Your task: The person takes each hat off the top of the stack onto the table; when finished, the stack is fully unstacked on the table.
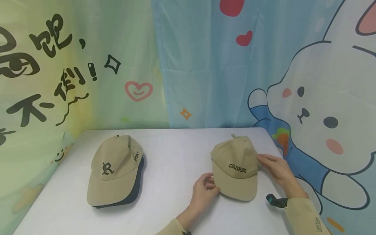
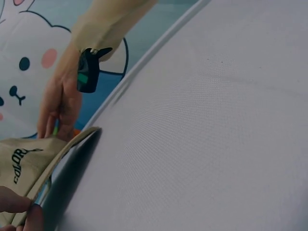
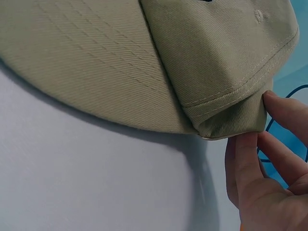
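A tan baseball cap [image 1: 235,160] with COLORADO across its front is on the right part of the white table, brim toward me. My left hand [image 1: 204,191] pinches the left edge of the brim between thumb and fingers; the left wrist view shows the brim [image 2: 57,156] raised over its shadow. On the other side, my right hand [image 1: 277,169] pinches the cap's lower side edge, and the right wrist view has its thumb and fingers [image 3: 248,154] at the folded band. Farther left sits another tan baseball cap [image 1: 117,163] bearing an R, with a dark navy cap [image 1: 136,189] showing beneath it.
The white table [image 1: 173,169] ends at a back edge in front of a printed cloth backdrop [image 1: 191,65] with a cartoon rabbit. A dark band [image 1: 276,201] circles my right wrist. The table's right edge runs close beside my right hand.
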A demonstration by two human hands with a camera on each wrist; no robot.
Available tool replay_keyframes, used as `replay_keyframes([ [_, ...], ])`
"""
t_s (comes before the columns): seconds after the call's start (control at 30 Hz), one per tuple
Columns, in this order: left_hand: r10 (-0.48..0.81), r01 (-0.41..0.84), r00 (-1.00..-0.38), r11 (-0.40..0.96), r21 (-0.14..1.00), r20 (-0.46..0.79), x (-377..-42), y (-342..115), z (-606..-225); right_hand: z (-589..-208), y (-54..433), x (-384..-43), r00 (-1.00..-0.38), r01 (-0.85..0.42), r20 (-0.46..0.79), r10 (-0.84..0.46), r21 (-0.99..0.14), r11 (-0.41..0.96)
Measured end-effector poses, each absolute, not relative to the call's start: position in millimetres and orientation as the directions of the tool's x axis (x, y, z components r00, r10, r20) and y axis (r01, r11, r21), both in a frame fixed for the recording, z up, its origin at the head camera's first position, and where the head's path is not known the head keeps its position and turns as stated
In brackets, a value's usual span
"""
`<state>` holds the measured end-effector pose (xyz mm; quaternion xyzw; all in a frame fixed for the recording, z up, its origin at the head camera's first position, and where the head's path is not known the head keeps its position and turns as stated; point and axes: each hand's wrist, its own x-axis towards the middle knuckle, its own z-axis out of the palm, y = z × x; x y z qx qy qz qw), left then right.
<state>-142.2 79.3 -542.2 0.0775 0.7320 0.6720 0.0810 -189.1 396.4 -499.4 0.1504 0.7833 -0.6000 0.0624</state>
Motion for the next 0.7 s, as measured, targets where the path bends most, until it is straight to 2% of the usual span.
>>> replay_keyframes([
  [0.37,0.250,0.009,-0.968,0.105,0.994,-0.017,-141.1,78.2,-545.1,-499.0,395.4,-189.2,-0.945,0.319,-0.288,0.155,-0.917,0.240],
  [0.7,0.223,0.022,-0.975,0.113,0.993,-0.004,-141.6,80.4,-547.9,-502.3,396.2,-189.7,-0.944,0.322,-0.290,0.157,-0.915,0.242],
])
